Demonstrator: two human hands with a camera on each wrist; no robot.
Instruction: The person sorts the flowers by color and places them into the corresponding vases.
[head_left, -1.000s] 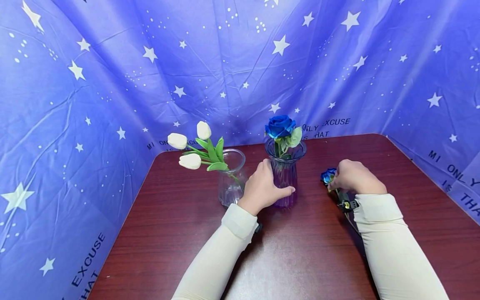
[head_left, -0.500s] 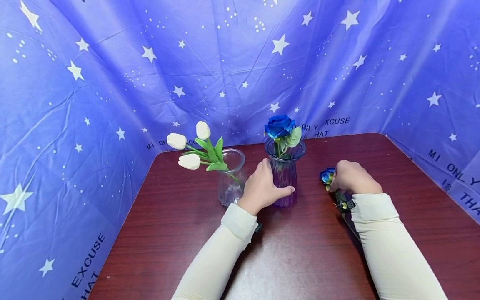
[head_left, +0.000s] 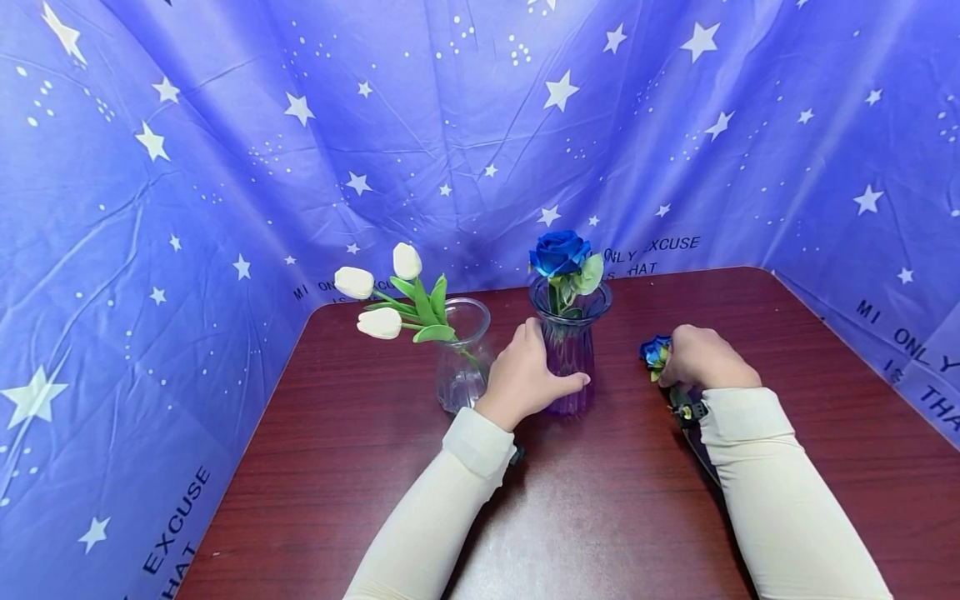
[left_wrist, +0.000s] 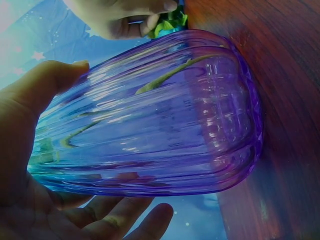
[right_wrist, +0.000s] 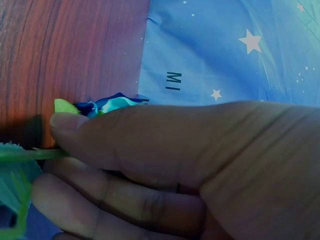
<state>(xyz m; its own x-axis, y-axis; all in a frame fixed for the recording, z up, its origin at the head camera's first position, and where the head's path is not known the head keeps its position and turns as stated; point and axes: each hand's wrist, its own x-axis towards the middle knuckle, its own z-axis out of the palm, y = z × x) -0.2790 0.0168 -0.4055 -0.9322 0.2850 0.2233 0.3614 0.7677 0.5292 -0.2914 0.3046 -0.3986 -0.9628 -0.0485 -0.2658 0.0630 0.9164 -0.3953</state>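
My left hand (head_left: pixel 525 375) holds the ribbed purple glass vase (head_left: pixel 572 358), thumb on one side and fingers on the other in the left wrist view. A blue rose (head_left: pixel 560 252) with pale green leaves stands in that vase, its stem (left_wrist: pixel 165 79) showing through the glass. Over on the right, my right hand (head_left: pixel 708 358) pinches a second blue rose (head_left: pixel 655 351) just under its bloom. In the right wrist view the green stem (right_wrist: pixel 35 155) runs between thumb and fingers, and the thumb hides part of the bloom. That rose lies low, close over the table.
A clear glass vase (head_left: pixel 459 383) with white tulips (head_left: pixel 379 322) leaning left stands just left of my left hand. Both vases are on the dark red wooden table (head_left: pixel 330 467). A blue star-patterned cloth (head_left: pixel 450 125) hangs around the table's back and sides.
My right hand has shifted very slightly left, with the pinched rose barely moving. The left hand, both vases and the tulips have stayed in place.
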